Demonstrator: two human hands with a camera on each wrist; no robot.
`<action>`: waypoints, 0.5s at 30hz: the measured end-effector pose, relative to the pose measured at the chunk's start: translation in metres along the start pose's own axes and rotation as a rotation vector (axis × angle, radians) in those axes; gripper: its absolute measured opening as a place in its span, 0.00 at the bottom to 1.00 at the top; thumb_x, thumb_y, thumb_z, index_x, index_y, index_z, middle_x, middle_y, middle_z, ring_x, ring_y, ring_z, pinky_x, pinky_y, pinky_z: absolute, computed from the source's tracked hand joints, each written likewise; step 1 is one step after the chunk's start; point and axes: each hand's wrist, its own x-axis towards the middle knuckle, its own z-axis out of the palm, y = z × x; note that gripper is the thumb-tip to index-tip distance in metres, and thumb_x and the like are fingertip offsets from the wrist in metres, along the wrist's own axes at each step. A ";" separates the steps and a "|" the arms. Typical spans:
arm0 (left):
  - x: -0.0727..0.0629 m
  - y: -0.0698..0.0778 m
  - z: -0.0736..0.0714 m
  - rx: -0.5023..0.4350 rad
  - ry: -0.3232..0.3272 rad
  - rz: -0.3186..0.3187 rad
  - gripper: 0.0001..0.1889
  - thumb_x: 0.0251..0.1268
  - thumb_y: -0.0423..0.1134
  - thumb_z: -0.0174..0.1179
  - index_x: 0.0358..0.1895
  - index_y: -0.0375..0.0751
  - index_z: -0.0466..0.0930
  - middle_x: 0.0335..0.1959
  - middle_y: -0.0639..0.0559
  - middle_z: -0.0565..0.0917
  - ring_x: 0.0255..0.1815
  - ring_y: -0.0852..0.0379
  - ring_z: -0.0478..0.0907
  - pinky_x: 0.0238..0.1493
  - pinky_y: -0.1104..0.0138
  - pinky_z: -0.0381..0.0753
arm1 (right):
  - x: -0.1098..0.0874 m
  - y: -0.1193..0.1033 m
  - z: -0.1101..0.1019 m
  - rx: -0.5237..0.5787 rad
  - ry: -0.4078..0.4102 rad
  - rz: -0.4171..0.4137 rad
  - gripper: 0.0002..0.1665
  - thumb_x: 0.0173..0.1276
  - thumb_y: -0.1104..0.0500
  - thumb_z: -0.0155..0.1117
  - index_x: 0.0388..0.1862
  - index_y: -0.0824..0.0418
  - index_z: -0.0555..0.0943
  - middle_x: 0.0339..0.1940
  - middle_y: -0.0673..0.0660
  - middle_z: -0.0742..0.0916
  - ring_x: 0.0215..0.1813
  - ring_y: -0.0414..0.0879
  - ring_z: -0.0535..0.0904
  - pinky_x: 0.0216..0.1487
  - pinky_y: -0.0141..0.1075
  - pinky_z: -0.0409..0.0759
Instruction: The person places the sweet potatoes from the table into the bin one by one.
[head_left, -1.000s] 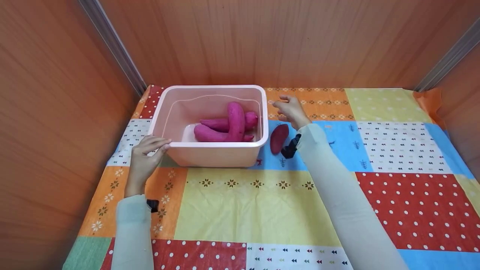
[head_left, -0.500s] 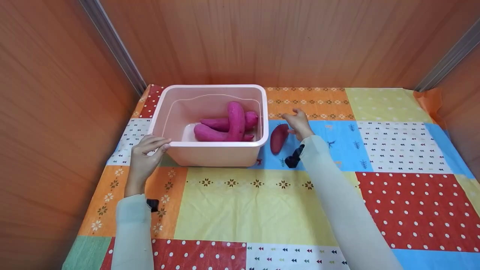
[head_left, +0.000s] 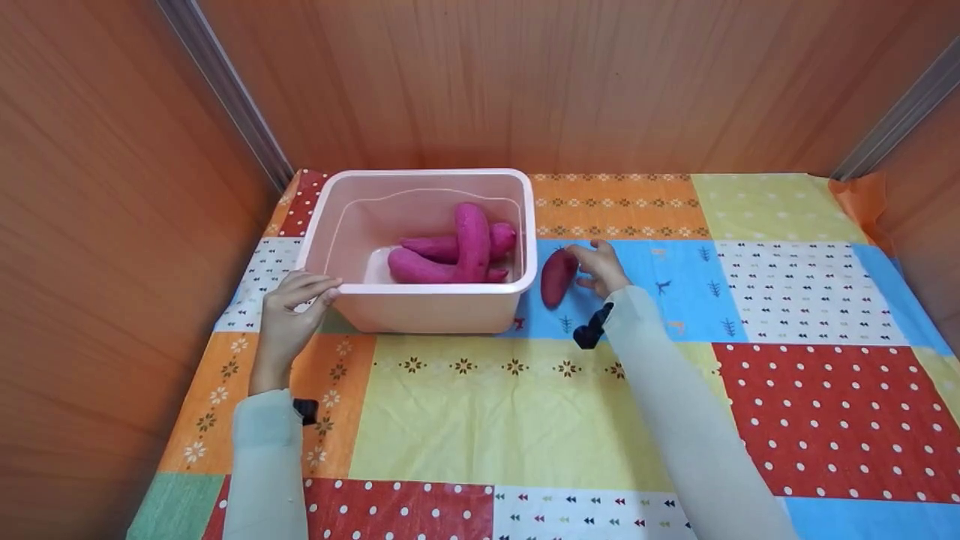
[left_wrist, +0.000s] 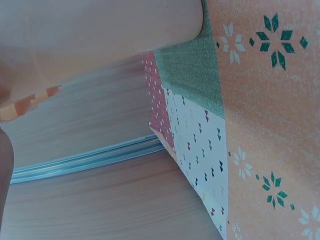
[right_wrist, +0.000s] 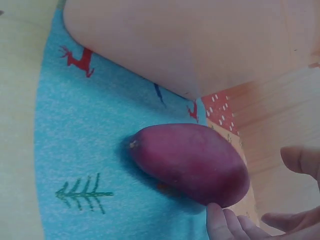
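A purple-red sweet potato (head_left: 559, 278) lies on the blue part of the cloth, just right of a pale pink plastic bin (head_left: 427, 311). My right hand (head_left: 602, 268) is beside it with thumb and fingers spread; in the right wrist view the fingertips (right_wrist: 216, 215) are right at the potato's (right_wrist: 190, 162) side. At the bin's front left corner, my left hand (head_left: 291, 315) holds the rim between thumb and fingers. Inside the bin, brighter pink sweet potatoes (head_left: 472, 236) lie crossed over one another toward the right side. Mostly the bin's wall (left_wrist: 100, 35) shows in the left wrist view.
A patchwork-print cloth (head_left: 510, 420) covers the table. Wood-grain panels (head_left: 585, 82) stand behind and at both sides, with the bin close to the back one. A black wrist camera (head_left: 592, 327) sits on the right wrist, near the loose potato.
My right hand has come down and toward me from beside the bin's back right, reaching the loose sweet potato's right side. The left hand, bin and potatoes have stayed put.
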 end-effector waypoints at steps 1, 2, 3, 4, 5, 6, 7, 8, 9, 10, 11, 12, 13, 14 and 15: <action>0.000 0.000 0.000 0.004 0.001 -0.004 0.11 0.54 0.26 0.67 0.42 0.33 0.87 0.39 0.36 0.86 0.46 0.66 0.76 0.56 0.79 0.71 | 0.000 0.001 0.001 0.000 -0.008 0.004 0.52 0.69 0.51 0.58 0.79 0.57 0.37 0.77 0.61 0.58 0.74 0.57 0.58 0.69 0.48 0.68; 0.000 0.001 0.000 0.003 0.004 -0.001 0.11 0.54 0.25 0.67 0.42 0.33 0.87 0.39 0.36 0.86 0.46 0.67 0.75 0.55 0.79 0.71 | -0.001 0.002 0.001 0.003 -0.014 0.005 0.52 0.69 0.51 0.58 0.79 0.58 0.36 0.77 0.61 0.59 0.74 0.58 0.59 0.69 0.48 0.68; 0.001 0.001 0.000 0.005 0.003 -0.003 0.11 0.54 0.25 0.67 0.42 0.33 0.87 0.39 0.36 0.86 0.46 0.67 0.75 0.56 0.79 0.71 | -0.001 0.004 0.002 0.006 -0.017 0.004 0.53 0.69 0.51 0.59 0.78 0.59 0.36 0.76 0.62 0.61 0.73 0.58 0.60 0.69 0.49 0.68; 0.000 0.001 0.000 0.003 0.003 -0.008 0.11 0.54 0.26 0.67 0.42 0.33 0.87 0.39 0.36 0.86 0.46 0.67 0.76 0.56 0.79 0.71 | 0.000 0.005 0.003 0.002 -0.018 0.003 0.54 0.69 0.51 0.59 0.78 0.60 0.36 0.76 0.62 0.61 0.73 0.58 0.61 0.69 0.49 0.68; 0.001 0.001 0.000 0.004 0.001 -0.010 0.11 0.54 0.26 0.67 0.42 0.33 0.87 0.39 0.37 0.86 0.46 0.67 0.76 0.56 0.79 0.71 | 0.000 0.007 0.004 -0.002 -0.017 0.003 0.54 0.69 0.51 0.60 0.78 0.60 0.36 0.76 0.62 0.61 0.73 0.58 0.61 0.69 0.49 0.69; 0.001 0.001 0.000 0.006 0.000 -0.013 0.11 0.54 0.26 0.67 0.42 0.33 0.87 0.40 0.37 0.86 0.46 0.67 0.76 0.56 0.79 0.71 | 0.001 0.009 0.005 -0.007 -0.014 0.005 0.54 0.69 0.50 0.60 0.78 0.60 0.36 0.75 0.63 0.62 0.73 0.58 0.61 0.69 0.49 0.69; 0.001 0.001 0.000 0.010 0.000 -0.018 0.11 0.54 0.26 0.67 0.43 0.33 0.86 0.40 0.37 0.86 0.47 0.67 0.75 0.57 0.79 0.71 | 0.002 0.010 0.006 -0.011 -0.013 0.007 0.54 0.69 0.50 0.60 0.78 0.61 0.36 0.76 0.63 0.62 0.73 0.58 0.62 0.69 0.49 0.69; 0.001 0.001 0.000 0.010 0.000 -0.017 0.11 0.54 0.26 0.67 0.43 0.34 0.87 0.40 0.38 0.87 0.47 0.68 0.75 0.57 0.80 0.70 | 0.003 0.012 0.007 -0.015 -0.008 0.010 0.54 0.69 0.50 0.60 0.78 0.61 0.37 0.75 0.63 0.62 0.73 0.57 0.63 0.68 0.49 0.69; 0.000 0.002 0.001 0.017 -0.001 -0.022 0.11 0.55 0.26 0.67 0.43 0.34 0.87 0.40 0.37 0.86 0.47 0.68 0.75 0.58 0.80 0.70 | 0.005 0.013 0.008 -0.020 -0.004 0.016 0.54 0.69 0.50 0.60 0.78 0.61 0.37 0.75 0.63 0.61 0.72 0.57 0.63 0.68 0.49 0.70; 0.000 0.003 0.001 0.017 0.003 -0.019 0.11 0.54 0.25 0.66 0.42 0.33 0.87 0.40 0.36 0.86 0.47 0.68 0.75 0.58 0.80 0.69 | 0.006 0.014 0.009 -0.024 -0.002 0.024 0.53 0.69 0.50 0.60 0.78 0.61 0.37 0.75 0.63 0.61 0.72 0.56 0.63 0.68 0.49 0.70; 0.000 0.006 0.002 0.021 0.006 -0.012 0.11 0.54 0.23 0.66 0.42 0.32 0.86 0.39 0.35 0.86 0.47 0.69 0.75 0.58 0.80 0.69 | 0.008 0.015 0.010 -0.026 -0.003 0.031 0.53 0.69 0.50 0.59 0.78 0.61 0.37 0.76 0.64 0.61 0.72 0.56 0.64 0.67 0.49 0.70; 0.000 0.009 0.002 0.024 0.009 -0.003 0.11 0.53 0.22 0.66 0.41 0.30 0.86 0.39 0.34 0.86 0.46 0.69 0.74 0.57 0.80 0.68 | 0.008 0.015 0.011 -0.028 -0.002 0.038 0.53 0.69 0.50 0.59 0.78 0.61 0.37 0.75 0.64 0.61 0.72 0.56 0.64 0.67 0.49 0.71; 0.000 0.012 0.002 0.026 0.010 0.007 0.11 0.53 0.21 0.66 0.41 0.28 0.86 0.38 0.33 0.86 0.46 0.68 0.74 0.56 0.80 0.68 | 0.009 0.016 0.012 -0.030 -0.001 0.045 0.53 0.69 0.51 0.59 0.78 0.61 0.37 0.75 0.64 0.62 0.72 0.55 0.65 0.67 0.48 0.72; 0.000 0.015 0.002 0.024 0.012 0.014 0.10 0.53 0.20 0.65 0.40 0.26 0.85 0.37 0.31 0.85 0.45 0.68 0.74 0.56 0.80 0.68 | 0.010 0.016 0.013 -0.032 0.002 0.050 0.53 0.69 0.51 0.59 0.78 0.61 0.36 0.75 0.64 0.62 0.71 0.55 0.65 0.66 0.48 0.72; 0.000 0.018 0.002 0.018 0.013 0.022 0.10 0.52 0.20 0.65 0.40 0.25 0.85 0.37 0.31 0.85 0.45 0.68 0.74 0.56 0.79 0.68 | 0.010 0.017 0.013 -0.032 0.005 0.056 0.53 0.69 0.51 0.59 0.78 0.61 0.37 0.75 0.64 0.62 0.71 0.55 0.65 0.66 0.48 0.72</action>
